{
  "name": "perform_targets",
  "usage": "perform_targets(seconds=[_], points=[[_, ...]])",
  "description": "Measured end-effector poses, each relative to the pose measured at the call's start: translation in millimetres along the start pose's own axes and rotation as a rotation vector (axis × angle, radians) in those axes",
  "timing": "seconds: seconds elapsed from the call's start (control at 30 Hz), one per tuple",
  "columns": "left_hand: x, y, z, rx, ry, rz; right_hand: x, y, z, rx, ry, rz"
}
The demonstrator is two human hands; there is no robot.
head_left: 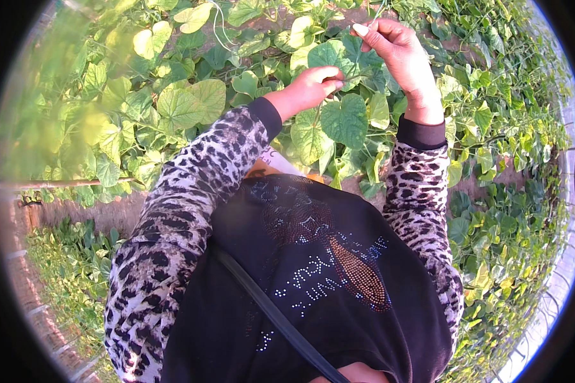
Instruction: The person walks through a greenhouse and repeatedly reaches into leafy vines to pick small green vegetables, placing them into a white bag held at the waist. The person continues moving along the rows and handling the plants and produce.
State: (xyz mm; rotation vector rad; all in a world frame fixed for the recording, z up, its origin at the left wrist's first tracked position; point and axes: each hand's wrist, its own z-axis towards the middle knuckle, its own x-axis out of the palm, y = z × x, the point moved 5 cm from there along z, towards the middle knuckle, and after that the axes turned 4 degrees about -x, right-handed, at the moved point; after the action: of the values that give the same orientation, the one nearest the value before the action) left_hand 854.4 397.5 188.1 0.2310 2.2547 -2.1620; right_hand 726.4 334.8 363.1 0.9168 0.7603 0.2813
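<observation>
My left hand (312,87) reaches into a climbing vine with broad green leaves (344,120) and pinches a thin green stem (351,78) between thumb and fingers. Above and to the right, my right hand (399,54) grips the same vine's slender stem higher up, fingers curled around it. Both forearms wear leopard-print sleeves with dark cuffs. Leaves partly hide where the stem runs between the two hands.
Dense leafy vines (179,102) fill the space ahead and to the right. A horizontal pole (57,184) crosses at the left over bare soil (108,214). Low plants (70,262) grow at the lower left. A dark strap (268,306) crosses my black top.
</observation>
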Motion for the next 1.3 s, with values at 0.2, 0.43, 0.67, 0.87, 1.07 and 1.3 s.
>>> perform_targets(seconds=[0.2,0.43,0.67,0.87,1.07,1.3], points=[[-10.1,8.0,-3.7,0.004,-0.142,0.076,-8.3,-17.4,-7.6,0.255,-0.201,0.091],[-96.8,18.9,-95.3,0.095,-0.325,0.215,-31.0,-50.9,-39.4,0.085,-0.761,0.044],[-292.5,39.1,-282.0,0.089,-1.03,0.252,140.4,6.8,-0.6,0.137,-0.426,0.179],[-385.5,67.8,-398.7,-0.007,-1.288,0.573,370.9,41.2,47.9,0.268,0.165,0.217],[-403.6,140.9,-446.2,-0.182,-1.016,0.583,537.2,58.2,102.6,0.205,0.42,0.137],[-374.4,142.5,-443.7,-0.119,-0.835,0.551,623.0,54.5,129.2,0.356,0.565,0.211]])
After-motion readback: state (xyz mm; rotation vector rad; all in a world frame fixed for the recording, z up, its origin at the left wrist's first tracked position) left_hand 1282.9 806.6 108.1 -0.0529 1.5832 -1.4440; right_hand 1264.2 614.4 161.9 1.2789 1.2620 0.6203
